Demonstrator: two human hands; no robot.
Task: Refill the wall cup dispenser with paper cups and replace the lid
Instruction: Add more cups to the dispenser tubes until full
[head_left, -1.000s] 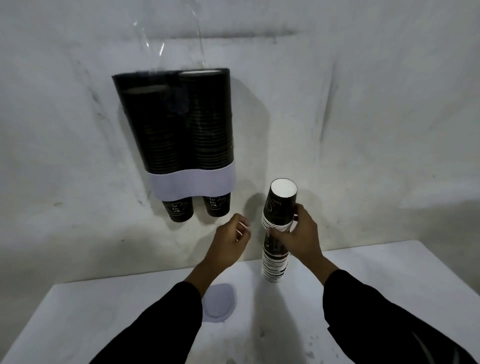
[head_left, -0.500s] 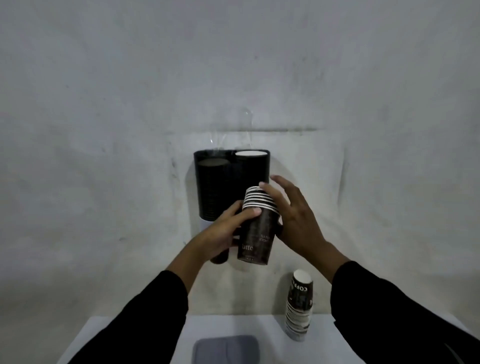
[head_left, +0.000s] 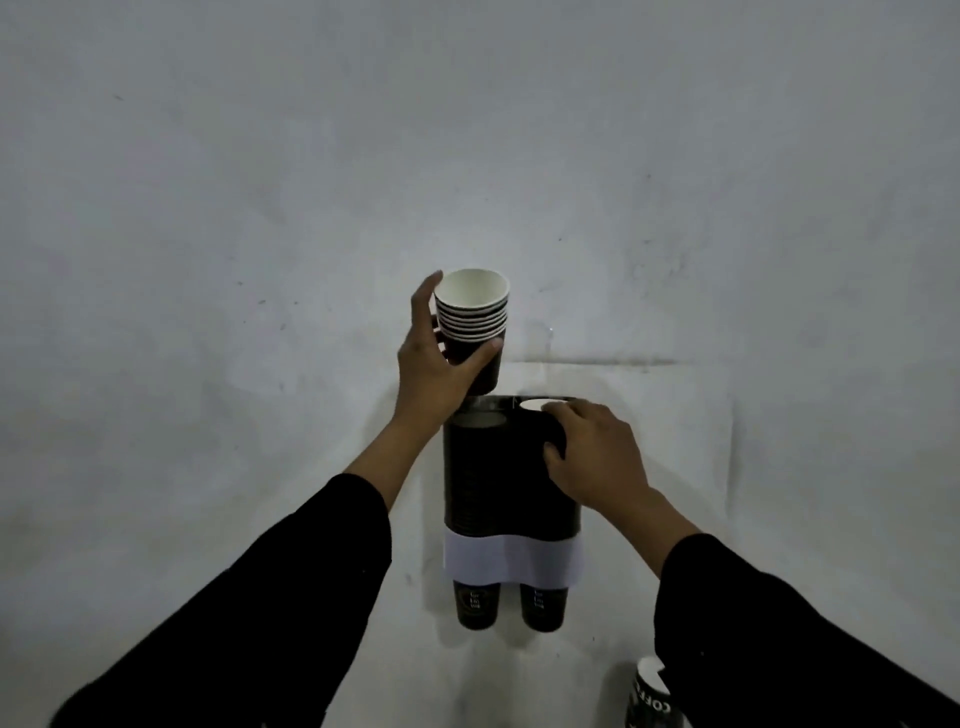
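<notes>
The clearest writing is on the spare stack of cups (head_left: 650, 696) at the bottom right, where white letters read "COF" before the frame edge and the right sleeve (head_left: 779, 639) cut it off. The two cups (head_left: 474, 603) poking out under the dispenser (head_left: 511, 478) carry small pale print, too faint to read.

The left hand (head_left: 434, 371) grips a short nested stack of dark paper cups (head_left: 474, 325) (white rims up, mouth open) just above the dispenser's left tube. A small gap seems to separate the stack's base from the tube's rim, though the dim light makes this hard to judge. The right hand (head_left: 592, 457) curls over the top of the right tube, fingers on its front, partly hiding the white rim of the topmost cup there; whether it presses or only rests I cannot tell.

The dispenser hangs on a bare grey wall (head_left: 260, 208), with open space above and to both sides. A white band (head_left: 511, 558) wraps its lower end.
</notes>
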